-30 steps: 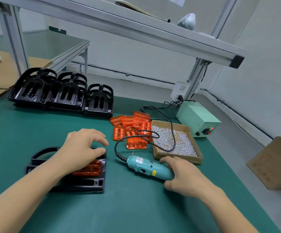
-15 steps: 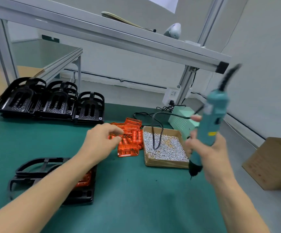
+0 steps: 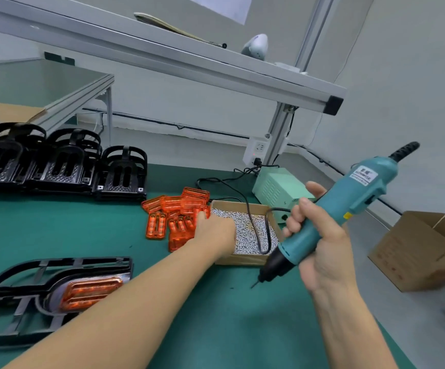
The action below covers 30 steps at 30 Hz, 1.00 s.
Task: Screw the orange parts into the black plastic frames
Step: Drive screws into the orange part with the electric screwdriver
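- Lying unfastened: black frame at near left of mat, orange part seated in it; may shift under the bit.
- Gripping: right hand wraps teal screwdriver, tip tilted down, clear of the mat; its cord crosses the box, may snag.
- Reaching: left hand in screw box, fingers hidden; grasp cannot be told, screws could spill.

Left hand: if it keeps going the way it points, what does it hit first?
Most likely the screws in the cardboard box: the left hand reaches forward over its near-left corner. Whether the fingers touch them already is hidden.
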Each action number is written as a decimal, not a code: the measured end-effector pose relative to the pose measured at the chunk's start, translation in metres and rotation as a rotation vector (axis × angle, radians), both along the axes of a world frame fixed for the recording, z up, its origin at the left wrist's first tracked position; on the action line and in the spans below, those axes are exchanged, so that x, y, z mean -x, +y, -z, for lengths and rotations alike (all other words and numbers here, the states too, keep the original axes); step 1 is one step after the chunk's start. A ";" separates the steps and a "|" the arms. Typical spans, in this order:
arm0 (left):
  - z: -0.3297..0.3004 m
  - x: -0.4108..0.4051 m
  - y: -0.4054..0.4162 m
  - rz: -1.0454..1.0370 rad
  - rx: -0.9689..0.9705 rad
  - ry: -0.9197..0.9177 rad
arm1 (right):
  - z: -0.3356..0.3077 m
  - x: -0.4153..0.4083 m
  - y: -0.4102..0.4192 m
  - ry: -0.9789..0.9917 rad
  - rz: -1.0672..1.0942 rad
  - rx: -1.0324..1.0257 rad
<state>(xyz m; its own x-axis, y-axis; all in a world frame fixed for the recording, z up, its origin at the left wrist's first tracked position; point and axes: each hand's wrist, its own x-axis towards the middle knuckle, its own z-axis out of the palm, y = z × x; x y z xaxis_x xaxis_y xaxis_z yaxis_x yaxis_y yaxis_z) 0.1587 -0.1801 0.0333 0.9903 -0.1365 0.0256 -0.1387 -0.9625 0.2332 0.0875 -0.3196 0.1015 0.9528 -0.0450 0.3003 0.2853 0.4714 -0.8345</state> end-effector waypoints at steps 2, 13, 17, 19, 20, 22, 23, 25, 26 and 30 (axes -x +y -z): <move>-0.002 -0.004 -0.003 0.002 -0.052 0.010 | 0.005 0.001 0.002 0.035 -0.021 -0.015; 0.003 -0.005 -0.003 0.087 -0.048 0.004 | 0.009 0.006 0.004 0.037 0.034 0.003; 0.003 -0.001 0.003 0.101 0.093 0.001 | 0.008 0.006 0.001 0.026 0.057 0.021; 0.004 0.002 0.005 0.089 0.192 -0.023 | 0.008 0.006 0.000 0.029 0.063 0.026; 0.004 0.004 0.007 0.077 0.243 -0.039 | 0.008 0.007 -0.001 0.028 0.065 0.023; 0.003 0.007 0.011 0.047 0.354 -0.071 | 0.008 0.008 -0.002 0.024 0.077 0.016; 0.002 0.010 0.015 0.033 0.438 -0.072 | 0.008 0.008 -0.003 0.021 0.085 0.012; -0.001 0.016 0.024 0.018 0.705 -0.036 | 0.008 0.009 -0.003 0.008 0.094 -0.007; -0.003 0.021 0.029 0.016 0.853 -0.013 | 0.007 0.010 -0.003 0.000 0.091 -0.024; -0.009 0.049 0.056 -0.008 1.298 0.040 | 0.003 0.015 -0.001 -0.028 0.049 -0.093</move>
<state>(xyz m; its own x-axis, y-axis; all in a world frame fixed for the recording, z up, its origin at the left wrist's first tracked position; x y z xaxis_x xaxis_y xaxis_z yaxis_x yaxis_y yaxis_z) 0.1093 -0.1236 0.0425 0.9941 -0.0288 0.1044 -0.1053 -0.0327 0.9939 0.0729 -0.3202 0.0990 0.9401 -0.1199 0.3192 0.3324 0.5314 -0.7792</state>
